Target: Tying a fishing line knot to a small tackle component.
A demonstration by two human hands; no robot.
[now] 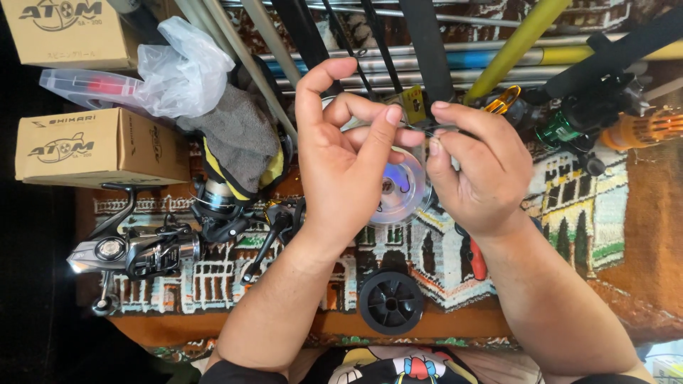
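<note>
My left hand (345,160) and my right hand (473,167) meet over the middle of a patterned rug (569,206). Their fingertips pinch a thin fishing line and a small dark piece between them, too small to name. Directly under the hands lies a clear plastic line spool (405,192). A black spool (390,301) rests nearer to me. A small yellow tag (413,104) hangs just behind my fingers.
Several fishing rods (427,57) lie across the back. Spinning reels sit at the left (135,249) and at the right (583,121). Two cardboard boxes (99,146) stand at the left beside a plastic bag (181,71) and a grey cloth (238,139). A red-handled tool (478,262) lies under my right wrist.
</note>
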